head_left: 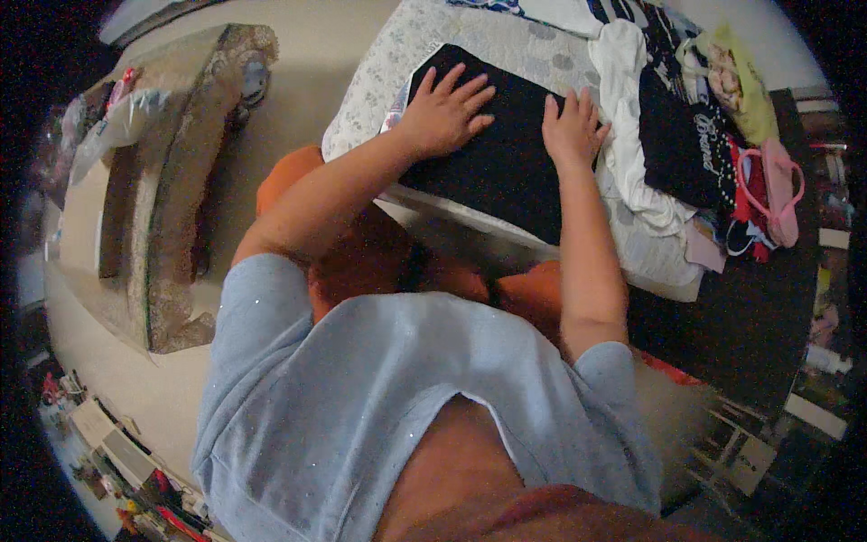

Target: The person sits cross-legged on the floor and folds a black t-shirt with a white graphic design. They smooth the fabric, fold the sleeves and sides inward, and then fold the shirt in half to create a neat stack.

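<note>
"Smoothing out the black cloth (506,172) looks like the step in hand, to my eye. Where does it lie?"

"On the pale, patterned padded surface (370,86) in front of the person, spread nearly flat, with one straight edge toward the body. A light strip (397,108) with some blue shows along its left side; I can't tell whether that belongs to the cloth or is something beneath."

"And the hands?"

"The left hand (444,117) lies palm down on the upper left part, fingers fanned wide and pinching nothing. The right hand (571,135) rests at the right edge, its fingers also apart, though less widely; I see no fabric caught between them."

"So pressing rather than gripping."

"That's how I read it. Whether the cloth is one layer or several I can't make out, so I won't say how far along the work is."

"What would the next move call for?"

"A lifted edge, I'd guess, if the surface is even enough: one hand's fingers would have to close on it while the other keeps the rest from sliding."

"Anything to watch for?"

"The crumpled white cloth (623,135) lies just beside the right hand, with a black printed garment (677,154) beyond. A careless pinch there could pick up white fabric too."
</note>
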### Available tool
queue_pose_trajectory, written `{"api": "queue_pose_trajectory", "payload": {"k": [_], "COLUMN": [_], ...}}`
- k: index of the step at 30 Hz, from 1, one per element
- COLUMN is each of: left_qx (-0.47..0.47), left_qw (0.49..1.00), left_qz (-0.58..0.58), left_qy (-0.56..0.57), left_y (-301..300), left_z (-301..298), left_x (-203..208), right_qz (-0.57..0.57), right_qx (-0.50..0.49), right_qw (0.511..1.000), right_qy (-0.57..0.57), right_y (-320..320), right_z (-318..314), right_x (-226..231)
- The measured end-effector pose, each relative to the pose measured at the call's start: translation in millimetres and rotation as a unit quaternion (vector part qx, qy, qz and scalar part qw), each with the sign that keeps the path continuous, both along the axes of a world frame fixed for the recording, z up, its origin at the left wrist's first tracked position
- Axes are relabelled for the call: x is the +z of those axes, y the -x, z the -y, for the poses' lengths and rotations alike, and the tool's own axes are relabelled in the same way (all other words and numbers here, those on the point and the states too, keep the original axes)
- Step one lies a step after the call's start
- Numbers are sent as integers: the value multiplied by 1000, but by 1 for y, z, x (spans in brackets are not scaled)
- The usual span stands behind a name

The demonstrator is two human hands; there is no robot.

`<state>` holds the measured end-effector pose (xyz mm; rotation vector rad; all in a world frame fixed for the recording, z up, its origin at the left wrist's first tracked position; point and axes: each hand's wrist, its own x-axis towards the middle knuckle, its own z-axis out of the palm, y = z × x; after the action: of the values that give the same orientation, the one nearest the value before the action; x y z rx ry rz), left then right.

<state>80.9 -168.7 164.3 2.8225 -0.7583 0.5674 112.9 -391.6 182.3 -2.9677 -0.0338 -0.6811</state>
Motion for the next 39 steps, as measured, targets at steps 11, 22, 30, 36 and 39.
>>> {"api": "queue_pose_trajectory", "payload": {"k": [11,22,30,36,39], "left_qx": [-22,-158,-38,74,86], "left_qw": [998,985,954,993,994], "left_qz": [12,-47,-178,74,33], "left_qy": [57,53,237,54,53], "left_y": [5,30,7,-37,-35], "left_z": [-2,12,-25,-17,-15], "left_x": [-5,-4,66,-9,-12], "right_qz": [-260,-38,-121,-21,-13], "right_qx": [265,393,353,198,215], "right_qw": [926,912,771,971,972], "right_qy": [-66,-112,-516,-135,-95], "right_y": [-127,-121,-63,-3,-4], "right_z": [-139,-144,-139,-105,-84], "right_x": [29,-25,8,-15,-18]}}
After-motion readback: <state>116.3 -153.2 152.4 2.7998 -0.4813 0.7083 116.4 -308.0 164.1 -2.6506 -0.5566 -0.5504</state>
